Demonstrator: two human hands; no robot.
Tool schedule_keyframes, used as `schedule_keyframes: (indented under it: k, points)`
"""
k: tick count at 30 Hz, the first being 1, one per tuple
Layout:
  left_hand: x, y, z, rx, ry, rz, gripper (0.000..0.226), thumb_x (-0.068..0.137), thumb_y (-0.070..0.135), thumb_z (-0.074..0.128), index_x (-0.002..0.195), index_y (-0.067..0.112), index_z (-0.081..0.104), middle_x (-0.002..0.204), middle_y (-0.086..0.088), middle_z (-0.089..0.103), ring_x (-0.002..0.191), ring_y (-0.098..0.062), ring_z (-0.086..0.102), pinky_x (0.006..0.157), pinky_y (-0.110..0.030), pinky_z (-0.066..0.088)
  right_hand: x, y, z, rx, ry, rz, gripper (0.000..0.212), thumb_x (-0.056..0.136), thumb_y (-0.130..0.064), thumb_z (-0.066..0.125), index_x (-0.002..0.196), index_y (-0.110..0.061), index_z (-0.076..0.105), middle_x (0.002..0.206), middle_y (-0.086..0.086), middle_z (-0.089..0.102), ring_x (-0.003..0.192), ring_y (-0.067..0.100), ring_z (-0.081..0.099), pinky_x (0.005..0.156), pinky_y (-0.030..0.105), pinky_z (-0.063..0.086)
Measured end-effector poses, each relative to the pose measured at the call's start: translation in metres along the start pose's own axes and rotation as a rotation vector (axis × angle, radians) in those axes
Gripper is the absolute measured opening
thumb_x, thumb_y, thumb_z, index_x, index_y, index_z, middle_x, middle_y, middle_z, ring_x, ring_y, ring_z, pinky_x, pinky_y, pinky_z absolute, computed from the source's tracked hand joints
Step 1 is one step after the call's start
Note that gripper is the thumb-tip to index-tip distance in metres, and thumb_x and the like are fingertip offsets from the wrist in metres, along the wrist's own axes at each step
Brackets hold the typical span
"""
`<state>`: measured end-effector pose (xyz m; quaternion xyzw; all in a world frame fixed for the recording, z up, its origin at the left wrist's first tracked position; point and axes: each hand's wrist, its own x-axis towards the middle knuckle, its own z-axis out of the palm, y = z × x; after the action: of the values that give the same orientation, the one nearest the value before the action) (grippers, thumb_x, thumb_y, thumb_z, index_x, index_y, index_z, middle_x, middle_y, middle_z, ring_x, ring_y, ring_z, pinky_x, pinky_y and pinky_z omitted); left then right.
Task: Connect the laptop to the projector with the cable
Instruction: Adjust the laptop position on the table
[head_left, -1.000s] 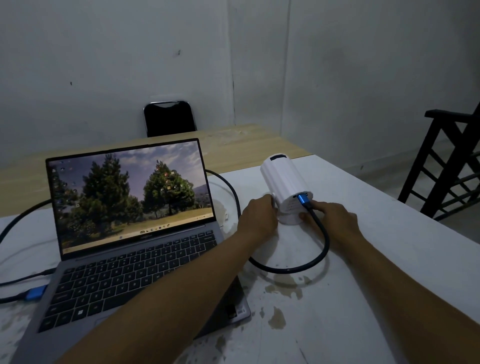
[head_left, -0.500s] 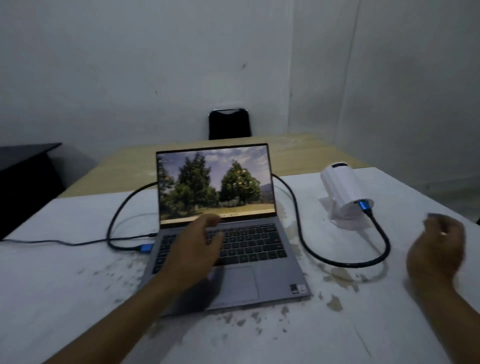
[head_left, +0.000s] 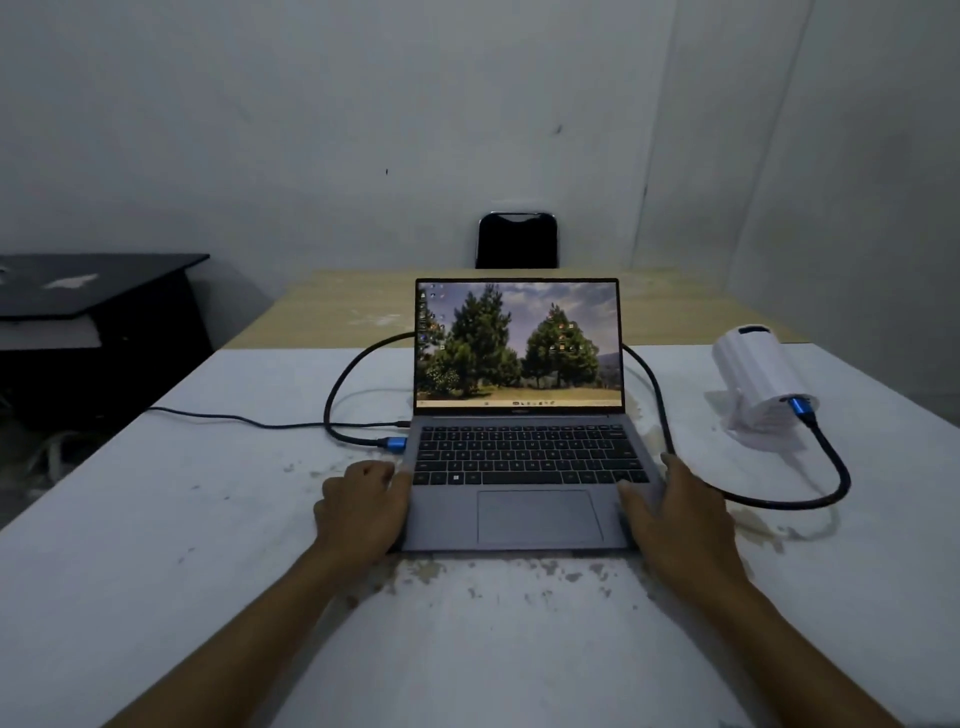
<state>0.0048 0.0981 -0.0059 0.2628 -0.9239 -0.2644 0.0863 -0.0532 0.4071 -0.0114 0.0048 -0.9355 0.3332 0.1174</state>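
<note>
An open grey laptop (head_left: 519, 467) stands in the middle of the white table (head_left: 182, 519), its screen showing trees. A white cylindrical projector (head_left: 756, 374) lies tilted at the right. A thick black braided cable (head_left: 810, 499) with blue plugs runs from the projector's near end, loops behind the laptop and enters its left side at a blue plug (head_left: 397, 443). My left hand (head_left: 363, 499) grips the laptop's left front edge. My right hand (head_left: 670, 509) rests on its right front edge, fingers on the palm rest.
A thin black power cord (head_left: 218, 417) runs left from the laptop off the table. A black chair (head_left: 517, 241) stands beyond a wooden table (head_left: 332, 306). A dark desk (head_left: 93, 291) is at the left. The table's paint is chipped near the laptop.
Both hands have left the projector and come to the laptop's front corners. My view has swung left, so the laptop is now centred and the projector sits at the right.
</note>
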Motion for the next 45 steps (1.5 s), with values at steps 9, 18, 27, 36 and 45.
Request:
schedule_keyframes:
  k: [9,18,27,36,45]
  points:
    - [0.002,0.001,0.006,-0.061,0.019,0.049,0.043,0.104,0.045,0.034,0.130,0.026,0.063,0.137,-0.001,0.061,0.123,-0.025,0.052,0.102,-0.043,0.036,-0.005,-0.010,-0.006,0.153,-0.042,0.040,0.060,0.096,-0.046,0.053,0.148,-0.019,0.042,0.141,0.009,0.057,0.128,0.029,0.053,0.102,0.043,0.043]
    - [0.013,-0.007,0.018,-0.163,0.082,0.001,0.043,0.099,0.054,0.042,0.111,0.024,0.069,0.115,0.001,0.070,0.098,-0.019,0.062,0.093,-0.044,0.051,-0.008,-0.007,-0.009,0.135,-0.068,0.008,0.056,0.095,-0.049,0.053,0.144,-0.022,0.047,0.134,0.004,0.063,0.120,0.024,0.058,0.097,0.040,0.046]
    - [0.020,-0.016,0.002,-0.301,0.043,0.103,0.035,0.103,0.042,0.040,0.110,0.021,0.067,0.114,-0.001,0.068,0.105,-0.022,0.063,0.093,-0.039,0.050,-0.017,-0.020,-0.009,0.037,-0.066,-0.034,0.063,0.091,-0.051,0.058,0.143,-0.018,0.045,0.134,0.005,0.062,0.119,0.027,0.057,0.095,0.038,0.043]
    - [0.082,-0.034,-0.022,0.334,0.142,0.420,0.033,0.096,0.037,0.060,0.127,0.031,0.068,0.123,0.003,0.072,0.116,-0.026,0.057,0.093,-0.040,0.040,-0.016,-0.016,-0.018,0.048,-0.238,-0.143,0.113,0.048,-0.084,0.074,0.143,-0.040,0.030,0.119,-0.019,0.049,0.107,0.012,0.049,0.099,0.047,0.045]
    - [0.107,-0.036,-0.027,0.402,0.044,0.635,0.030,0.099,0.026,0.055,0.123,0.035,0.072,0.111,0.006,0.075,0.105,-0.022,0.065,0.081,-0.035,0.027,-0.017,-0.015,-0.024,0.099,-0.285,-0.245,0.110,0.039,-0.080,0.082,0.129,-0.053,0.025,0.113,-0.033,0.048,0.103,0.006,0.053,0.082,0.028,0.044]
